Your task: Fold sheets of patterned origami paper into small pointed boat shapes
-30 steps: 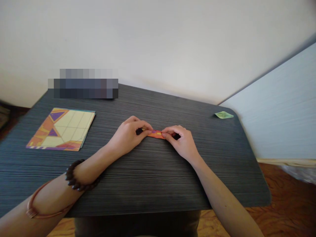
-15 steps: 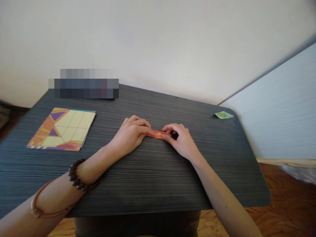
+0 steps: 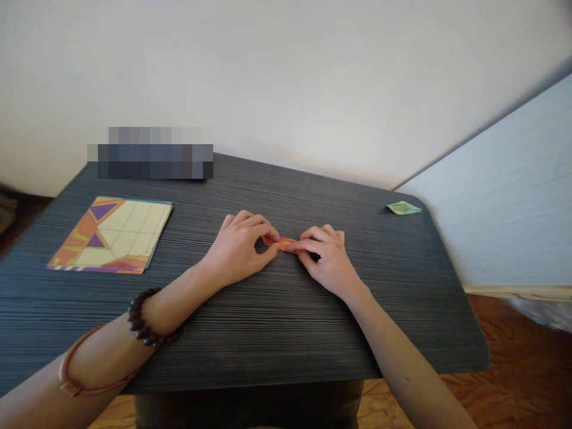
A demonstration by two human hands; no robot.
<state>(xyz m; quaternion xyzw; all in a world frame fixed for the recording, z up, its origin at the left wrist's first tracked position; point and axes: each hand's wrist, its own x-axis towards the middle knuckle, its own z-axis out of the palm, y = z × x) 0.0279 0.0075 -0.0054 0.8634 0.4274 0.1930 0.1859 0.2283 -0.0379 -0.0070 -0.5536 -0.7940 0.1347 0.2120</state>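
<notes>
A small folded strip of orange and pink paper lies on the dark table between my hands. My left hand pinches its left end between thumb and fingers, with a gap showing behind the thumb. At the other end, my right hand has its thumb and index finger closed on the paper, the other fingers curled. Both ends of the paper are partly hidden by my fingertips.
A stack of patterned square paper sheets sits at the left of the table. A small green folded paper lies at the far right. Behind the stack, a pixelated object stands near the wall.
My left thumb and fingers have shifted on the left end of the paper, opening a gap between them. My right index finger has stretched over the paper's right end.
</notes>
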